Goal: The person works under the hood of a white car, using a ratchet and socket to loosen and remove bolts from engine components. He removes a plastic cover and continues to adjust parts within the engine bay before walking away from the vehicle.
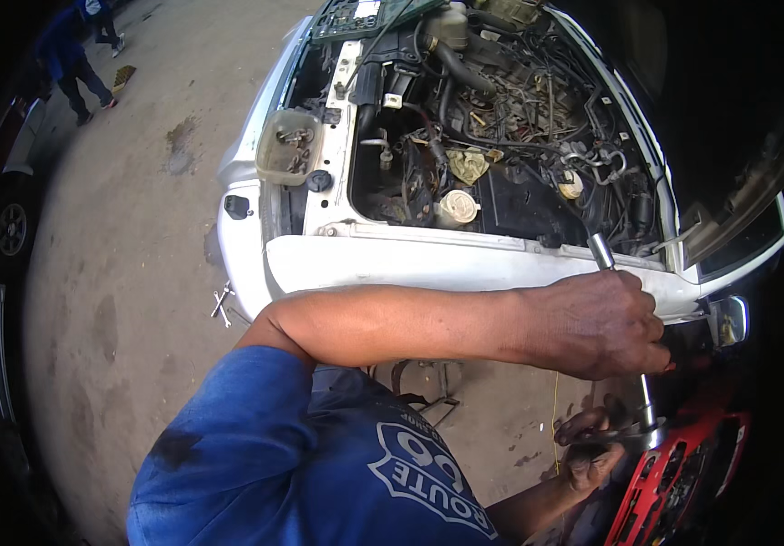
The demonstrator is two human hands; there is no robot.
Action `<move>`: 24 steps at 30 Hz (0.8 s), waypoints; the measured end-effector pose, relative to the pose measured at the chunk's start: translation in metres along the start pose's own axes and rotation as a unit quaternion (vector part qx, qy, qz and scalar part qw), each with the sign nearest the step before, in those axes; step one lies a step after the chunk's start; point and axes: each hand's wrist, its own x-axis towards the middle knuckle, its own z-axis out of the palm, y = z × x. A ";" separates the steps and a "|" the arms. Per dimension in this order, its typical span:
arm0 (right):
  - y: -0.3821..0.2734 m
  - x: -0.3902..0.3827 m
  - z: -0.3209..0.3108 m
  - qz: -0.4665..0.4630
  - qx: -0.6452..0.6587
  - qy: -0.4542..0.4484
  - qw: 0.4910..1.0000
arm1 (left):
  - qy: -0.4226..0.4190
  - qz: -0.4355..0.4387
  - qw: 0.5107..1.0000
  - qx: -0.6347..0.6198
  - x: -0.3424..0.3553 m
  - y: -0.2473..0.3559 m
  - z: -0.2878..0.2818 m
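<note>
Socket wrench (645, 395), left grip (606, 323) fisted round shaft, right grip (592, 455) round handle (607, 437), overlaps the fender's edge (492, 244) in view.

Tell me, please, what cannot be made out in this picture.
In the head view:
Metal bar: its middle is hidden inside the left hand.
Small parts in the plastic tub: too small to identify.
Farther person: the head is cut off by the top edge.
</note>
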 end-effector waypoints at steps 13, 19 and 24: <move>0.045 -0.133 0.151 0.219 0.078 -0.293 0.927 | -0.252 -0.389 0.886 0.008 -0.295 0.174 -0.009; 0.041 -0.128 0.242 0.250 0.093 -0.314 0.911 | -0.213 -0.580 0.782 -0.080 -0.366 0.254 -0.073; 0.040 -0.090 0.309 0.370 0.441 -0.377 0.726 | -0.121 -0.670 0.720 -0.138 -0.401 0.294 -0.151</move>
